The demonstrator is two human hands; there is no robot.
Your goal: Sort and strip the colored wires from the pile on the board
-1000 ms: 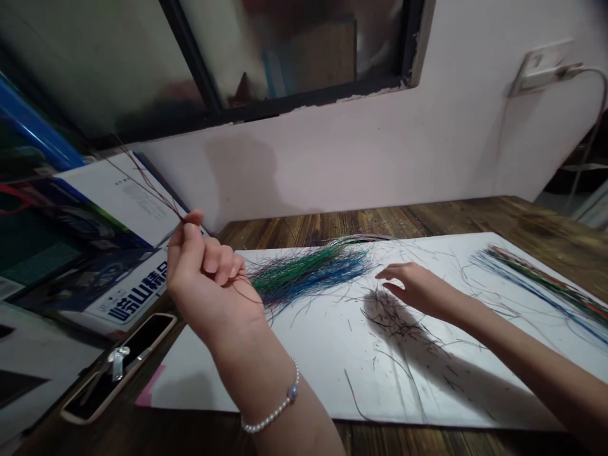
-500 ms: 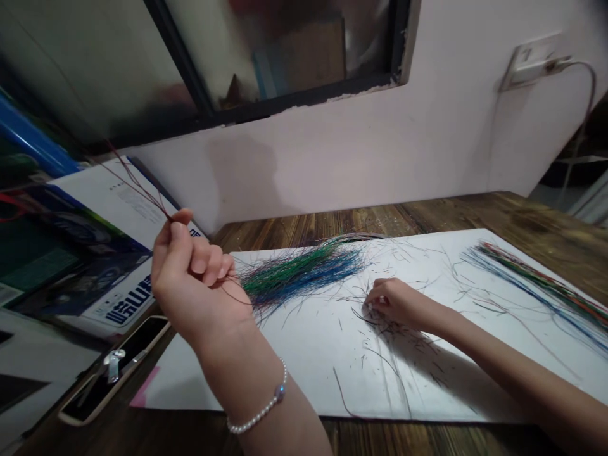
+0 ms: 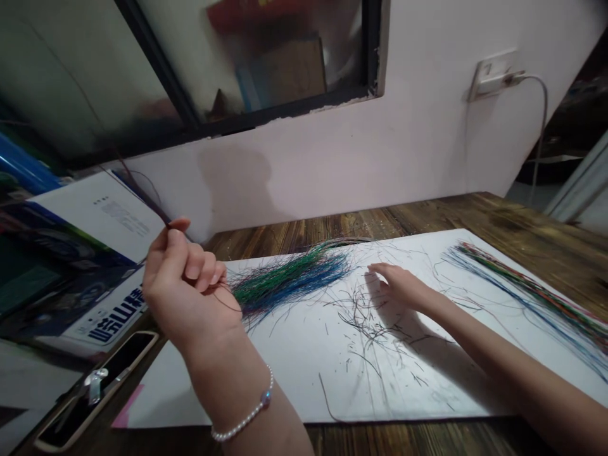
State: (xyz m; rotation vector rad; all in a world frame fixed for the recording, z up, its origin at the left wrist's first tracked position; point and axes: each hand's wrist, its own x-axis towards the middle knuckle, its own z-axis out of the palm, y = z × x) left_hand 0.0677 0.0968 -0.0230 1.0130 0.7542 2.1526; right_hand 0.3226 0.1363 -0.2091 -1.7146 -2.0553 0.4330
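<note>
Right hand (image 3: 396, 286) shifted from a curled pose to an open one, fingers (image 3: 380, 271) extended and loosely parted, holding nothing visible, at the upper edge of a loose scatter of short dark wire scraps (image 3: 370, 323); contact with the sheet unclear. Left hand (image 3: 190, 285) raised at near left, thumb and forefinger closed in a narrow pinch on a few fine dark wire strands (image 3: 142, 196), other fingers curled, strands rising up and to the left in front of a printed magazine (image 3: 95, 218). Pearl bracelet (image 3: 242, 415) on the left wrist. Long bundle of green and blue wires (image 3: 289, 278) lying on a white board (image 3: 190, 392), just beside the curled fingers of the left hand; second multicoloured wire bundle (image 3: 532, 297) at the right end of the board, beyond the right hand. Wooden table (image 3: 546, 231) beneath the board, against a pale wall (image 3: 332, 158)
</note>
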